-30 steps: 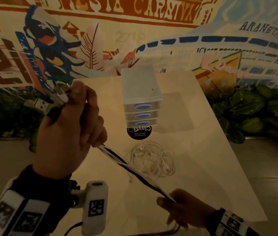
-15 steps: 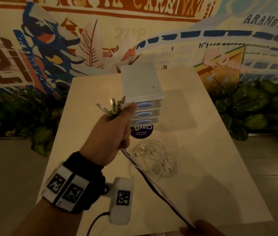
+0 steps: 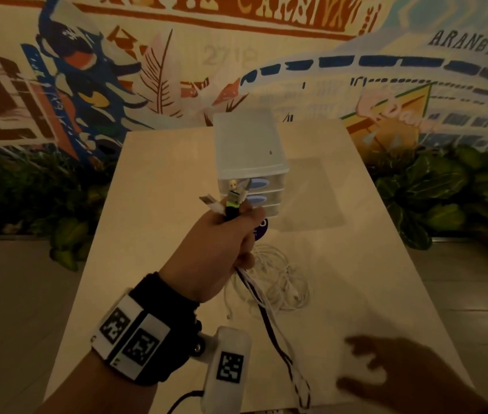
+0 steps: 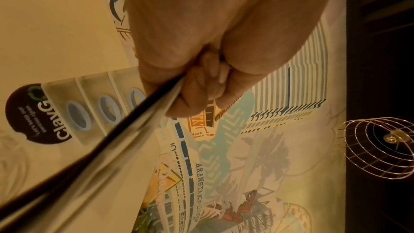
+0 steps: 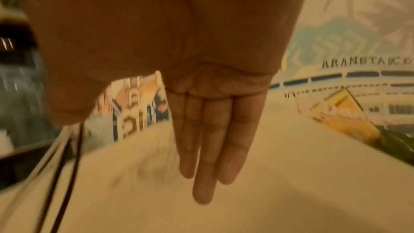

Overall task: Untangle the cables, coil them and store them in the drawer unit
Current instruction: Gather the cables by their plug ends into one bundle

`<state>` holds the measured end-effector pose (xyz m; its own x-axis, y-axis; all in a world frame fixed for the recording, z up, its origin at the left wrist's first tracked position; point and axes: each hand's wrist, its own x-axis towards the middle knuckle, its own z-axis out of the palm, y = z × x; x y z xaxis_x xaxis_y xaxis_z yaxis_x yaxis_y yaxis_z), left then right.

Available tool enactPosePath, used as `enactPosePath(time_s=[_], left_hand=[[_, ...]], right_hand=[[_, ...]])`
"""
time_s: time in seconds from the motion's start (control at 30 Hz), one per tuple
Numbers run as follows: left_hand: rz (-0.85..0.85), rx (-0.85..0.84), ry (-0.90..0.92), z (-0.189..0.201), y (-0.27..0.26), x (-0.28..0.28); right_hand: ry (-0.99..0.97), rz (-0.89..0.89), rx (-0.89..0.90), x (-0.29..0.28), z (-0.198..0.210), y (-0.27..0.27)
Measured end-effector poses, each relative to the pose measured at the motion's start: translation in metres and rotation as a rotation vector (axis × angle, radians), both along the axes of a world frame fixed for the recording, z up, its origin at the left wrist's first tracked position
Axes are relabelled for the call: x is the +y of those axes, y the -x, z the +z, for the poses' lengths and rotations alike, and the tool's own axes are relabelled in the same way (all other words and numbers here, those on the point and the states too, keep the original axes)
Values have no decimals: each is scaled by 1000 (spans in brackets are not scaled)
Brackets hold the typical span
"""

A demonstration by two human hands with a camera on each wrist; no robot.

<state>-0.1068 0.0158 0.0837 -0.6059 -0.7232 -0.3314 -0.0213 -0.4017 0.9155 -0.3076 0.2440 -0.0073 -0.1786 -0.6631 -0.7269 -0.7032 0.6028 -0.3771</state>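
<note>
My left hand (image 3: 221,243) grips a bundle of black and white cables (image 3: 269,321) in a fist above the table, and their USB plugs (image 3: 230,198) stick up out of it. The cables (image 4: 125,118) trail down toward the table's near edge. My right hand (image 3: 397,372) hovers open and blurred over the near right of the table, fingers (image 5: 206,148) straight, holding nothing. A white tangled earphone cable (image 3: 281,279) lies on the table in front of the translucent three-drawer unit (image 3: 248,150), whose drawers are closed.
The pale table (image 3: 356,264) stands against a painted mural wall. A dark round sticker (image 3: 259,231) lies by the drawer unit's front. Green plants (image 3: 445,192) line both sides of the table. A wire-cage lamp (image 4: 378,150) shows in the left wrist view.
My left hand has moved right and forward with the cable bundle, toward the drawer unit. My right hand has let go of the cables' lower end and moved right, open.
</note>
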Motion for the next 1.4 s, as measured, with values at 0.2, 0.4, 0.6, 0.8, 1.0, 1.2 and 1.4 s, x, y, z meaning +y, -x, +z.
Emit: enactPosePath(time_s=[0.2, 0.4, 0.6, 0.8, 1.0, 1.2, 1.4], left_hand=[[-190, 45, 38, 3, 9, 27], [-301, -21, 271, 12, 9, 39], [-251, -85, 306, 12, -2, 30], [-199, -116, 195, 12, -3, 21], [-118, 52, 157, 9, 0, 16], [54, 201, 166, 10, -2, -2], [54, 93, 211, 8, -28, -24]], right_hand=[[832, -11, -58, -93, 110, -17], [934, 167, -282, -137, 132, -60], [1080, 240, -318, -150, 129, -69], [1145, 302, -155, -160, 123, -58], [1154, 219, -309, -161, 109, -50], [632, -8, -882, -155, 53, -71], [474, -147, -948, -140, 14, -67]])
